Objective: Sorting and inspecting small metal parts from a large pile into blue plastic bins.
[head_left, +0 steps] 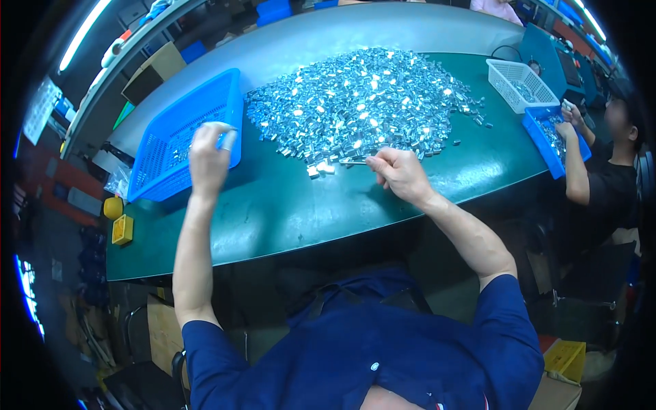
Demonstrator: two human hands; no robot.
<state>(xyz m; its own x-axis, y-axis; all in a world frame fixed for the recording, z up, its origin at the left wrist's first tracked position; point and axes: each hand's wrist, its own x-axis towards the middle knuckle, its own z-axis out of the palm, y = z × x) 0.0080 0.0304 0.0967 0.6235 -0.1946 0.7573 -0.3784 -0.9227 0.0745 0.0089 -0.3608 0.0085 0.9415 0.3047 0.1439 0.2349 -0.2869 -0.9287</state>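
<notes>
A wide heap of small shiny metal pieces (348, 102) covers the middle of the green table. In my right hand (403, 176), closed at the heap's near edge, is a slim metal tool (354, 162) that looks like tweezers. Its tip points left, beside a few loose metal pieces (321, 169). My left hand (210, 157) is raised over the near right side of a blue perforated basket (164, 181). Motion blurs its fingers, so whether they hold a piece is unclear. Some metal pieces lie inside that basket.
At the right, a person handles pieces over a blue tray (555, 164), beside a white basket (502, 82). A small yellow box (123, 230) and a round yellow object (113, 208) sit near the table's left corner. A pale grey raised panel (437, 31) borders the far side.
</notes>
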